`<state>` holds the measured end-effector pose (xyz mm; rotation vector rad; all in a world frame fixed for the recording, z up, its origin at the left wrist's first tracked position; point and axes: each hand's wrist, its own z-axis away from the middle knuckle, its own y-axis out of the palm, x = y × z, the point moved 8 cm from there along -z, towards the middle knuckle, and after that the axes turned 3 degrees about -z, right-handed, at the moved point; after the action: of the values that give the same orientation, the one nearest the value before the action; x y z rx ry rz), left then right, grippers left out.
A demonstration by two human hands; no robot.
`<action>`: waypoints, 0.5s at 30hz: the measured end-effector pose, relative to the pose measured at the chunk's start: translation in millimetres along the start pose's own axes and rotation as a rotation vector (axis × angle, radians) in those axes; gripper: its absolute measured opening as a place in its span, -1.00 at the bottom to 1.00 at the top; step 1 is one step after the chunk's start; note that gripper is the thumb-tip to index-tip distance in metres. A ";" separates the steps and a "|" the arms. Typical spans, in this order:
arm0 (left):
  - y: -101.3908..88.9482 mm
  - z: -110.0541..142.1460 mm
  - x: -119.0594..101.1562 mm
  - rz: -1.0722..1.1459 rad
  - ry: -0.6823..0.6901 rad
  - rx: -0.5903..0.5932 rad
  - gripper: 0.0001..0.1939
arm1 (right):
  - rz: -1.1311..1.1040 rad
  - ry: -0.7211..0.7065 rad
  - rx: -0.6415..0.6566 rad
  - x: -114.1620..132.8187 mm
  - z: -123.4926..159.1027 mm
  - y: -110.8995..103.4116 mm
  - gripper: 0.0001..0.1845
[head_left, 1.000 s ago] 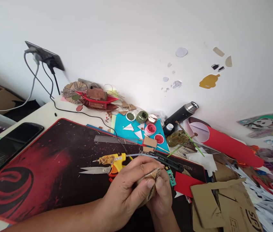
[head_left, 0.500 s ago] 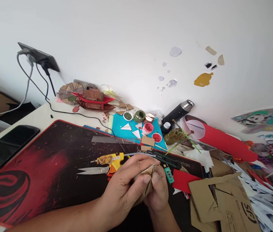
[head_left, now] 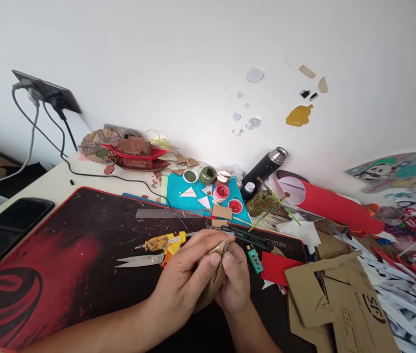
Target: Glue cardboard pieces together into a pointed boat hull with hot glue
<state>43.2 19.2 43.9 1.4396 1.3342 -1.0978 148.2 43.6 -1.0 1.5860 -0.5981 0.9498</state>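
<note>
- the left hand (head_left: 178, 274) and the right hand (head_left: 235, 282), low in the centre of the frame, are both closed around a folded cardboard piece (head_left: 206, 297), thumbs pressed near its upper edge.
- the cardboard piece is held above a black and red desk mat (head_left: 101, 220), which covers much of the white table (head_left: 59, 171).
- just left of the hands, scissors (head_left: 138, 262) lie below a yellow glue gun (head_left: 162, 242); a clear ruler (head_left: 167, 213) lies farther up the mat.
- at the left edge, a dark phone (head_left: 9, 235) rests partly over the table's white top.
- above the centre, a blue sheet (head_left: 174, 201) bears paint pots and white paper triangles; red and brown model boats (head_left: 134, 153) sit to its left, near the wall.
- right of the sheet, a black thermos (head_left: 261, 169) leans beside a red paper roll (head_left: 340, 211).
- at lower right, cut cardboard sheets (head_left: 311, 301) lie near a heap of white paper strips (head_left: 403, 299).
- the white wall (head_left: 156, 59) fills the top, with a socket plate (head_left: 46, 89) and plugged cords at upper left and paper cut-outs at upper right.
</note>
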 end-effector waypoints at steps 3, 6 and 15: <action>-0.5 -0.1 1.8 -0.009 -0.028 -0.008 -0.63 | 0.007 0.017 -0.025 -2.3 -0.6 -1.0 -0.53; -1.0 -1.0 6.3 -0.010 -0.074 -0.016 -0.59 | 0.007 0.032 -0.023 -4.0 -1.9 -0.6 -0.53; -0.4 -2.8 6.8 0.056 -0.063 0.068 -0.47 | 0.091 -0.026 -0.013 1.0 -2.9 3.5 -0.44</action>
<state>43.2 23.5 38.0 1.4714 1.2158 -1.1521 145.2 45.7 1.8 1.5728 -0.6984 0.9921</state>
